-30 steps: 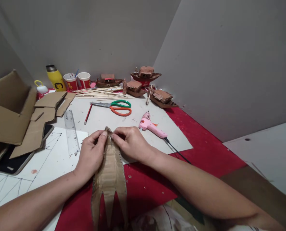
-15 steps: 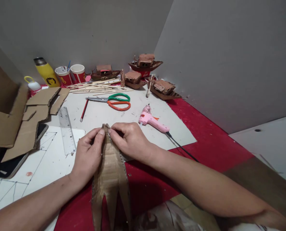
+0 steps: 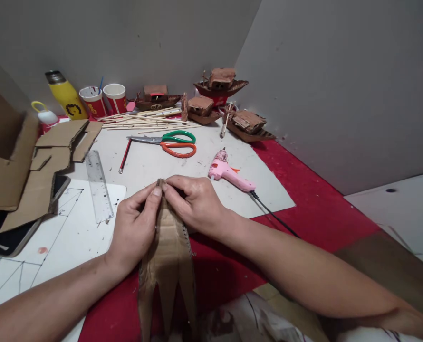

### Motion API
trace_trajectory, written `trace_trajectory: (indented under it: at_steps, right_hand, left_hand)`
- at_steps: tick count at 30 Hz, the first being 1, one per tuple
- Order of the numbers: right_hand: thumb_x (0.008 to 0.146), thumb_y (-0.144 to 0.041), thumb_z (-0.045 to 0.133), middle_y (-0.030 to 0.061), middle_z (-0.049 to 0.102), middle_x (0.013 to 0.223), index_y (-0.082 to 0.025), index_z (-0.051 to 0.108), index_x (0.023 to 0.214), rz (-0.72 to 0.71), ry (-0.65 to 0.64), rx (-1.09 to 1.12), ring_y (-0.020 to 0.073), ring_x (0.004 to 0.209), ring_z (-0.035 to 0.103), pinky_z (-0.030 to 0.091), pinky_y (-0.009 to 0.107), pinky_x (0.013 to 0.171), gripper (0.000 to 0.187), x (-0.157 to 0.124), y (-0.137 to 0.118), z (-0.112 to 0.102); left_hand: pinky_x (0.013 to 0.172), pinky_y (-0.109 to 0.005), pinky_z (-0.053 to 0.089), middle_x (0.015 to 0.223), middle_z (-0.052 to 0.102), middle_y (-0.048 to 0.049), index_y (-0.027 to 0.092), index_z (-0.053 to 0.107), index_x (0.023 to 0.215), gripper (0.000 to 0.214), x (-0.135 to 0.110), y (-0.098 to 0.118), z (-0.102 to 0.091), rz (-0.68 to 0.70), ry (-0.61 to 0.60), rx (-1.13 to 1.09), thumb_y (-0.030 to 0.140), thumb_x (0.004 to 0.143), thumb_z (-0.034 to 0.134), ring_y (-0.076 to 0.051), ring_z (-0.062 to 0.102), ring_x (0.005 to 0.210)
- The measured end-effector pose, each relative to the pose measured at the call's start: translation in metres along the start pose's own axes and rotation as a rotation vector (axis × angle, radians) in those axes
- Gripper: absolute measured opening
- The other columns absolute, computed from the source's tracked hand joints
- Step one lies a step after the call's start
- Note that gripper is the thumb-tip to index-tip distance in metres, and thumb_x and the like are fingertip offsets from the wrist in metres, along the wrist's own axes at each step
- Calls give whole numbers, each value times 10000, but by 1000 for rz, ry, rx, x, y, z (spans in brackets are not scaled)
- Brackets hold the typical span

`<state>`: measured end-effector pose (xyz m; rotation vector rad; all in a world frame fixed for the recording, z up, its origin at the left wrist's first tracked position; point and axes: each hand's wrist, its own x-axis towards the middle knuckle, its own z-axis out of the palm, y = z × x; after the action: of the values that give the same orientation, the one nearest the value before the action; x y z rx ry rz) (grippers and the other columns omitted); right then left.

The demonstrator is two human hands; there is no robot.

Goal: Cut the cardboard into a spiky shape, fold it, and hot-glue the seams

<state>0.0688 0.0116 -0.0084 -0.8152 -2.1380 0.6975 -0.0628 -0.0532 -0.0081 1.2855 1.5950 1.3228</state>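
Observation:
A cut piece of brown cardboard hangs between my hands, its narrow end up and its long pointed strips toward me. My left hand pinches the narrow end from the left, thumb on top. From the right, my right hand grips the same end, its thumb close to the other. The fingertips behind the cardboard are hidden. Beyond my right hand lies a pink glue gun with a black cord. Scissors with green and orange handles and a red pencil rest farther off.
At left are cardboard scraps, a cardboard box, a phone and a clear ruler. Along the back stand a yellow bottle, paper cups, thin wooden sticks and several model boats. A grey wall rises at right.
Both hands have drawn closer together at the narrow end, squeezing its edges nearer each other. The whole view has shifted slightly.

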Motion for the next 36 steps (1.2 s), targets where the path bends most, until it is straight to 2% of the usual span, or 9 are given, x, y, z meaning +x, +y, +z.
trace_trajectory:
  at_steps: [6,15,21,24,28,33,36]
  right_hand:
    - [909,-172,454,-34,484,583,-179,515,640,47,5,133,91,546,445,353,219,557,276,0,-3,-3]
    - [909,-172,442,-21,504,590,-179,518,656,49,-48,73,102,549,452,357,229,557,265,0,-3,-4]
    - [909,-178,461,-2,572,619,-161,604,696,76,-53,90,115,584,504,388,229,584,257,2,-2,-4]
    - [909,-204,489,-4,593,623,-156,647,718,120,-61,122,114,588,511,391,223,582,252,3,1,-4]
    - [897,-241,524,-21,528,555,-140,654,658,177,-60,154,101,546,453,361,219,542,289,3,4,-3]
    - [897,-257,525,-31,473,536,-141,627,611,169,-22,199,95,536,422,345,216,523,325,2,3,-3]
    - [894,-247,518,-28,486,545,-148,619,610,152,-6,205,98,542,434,359,217,532,317,2,2,-4]
  left_hand:
    - [1029,-327,463,1128,738,-6,232,721,1139,316,-2,1,2,5,6,12,386,910,568,-231,632,1131]
    - [1037,-347,462,1140,734,-14,220,710,1160,325,-4,3,4,12,3,3,373,918,555,-234,638,1123]
    - [1024,-328,461,1129,737,-18,216,717,1144,319,-2,0,3,22,-1,-5,366,911,559,-231,632,1123]
    - [992,-317,474,1116,739,-24,213,715,1143,330,1,0,1,-16,-25,-42,385,895,580,-232,635,1102]
    - [951,-291,482,1094,743,-28,219,726,1110,316,4,1,-1,-69,-31,-102,392,876,604,-217,641,1058]
    - [906,-292,502,1080,739,-39,206,711,1113,317,7,7,-2,-176,-94,-257,366,856,619,-214,659,998]
    - [891,-282,511,1096,731,-23,229,710,1094,305,7,10,-3,-182,-132,-250,385,859,596,-226,640,1058]
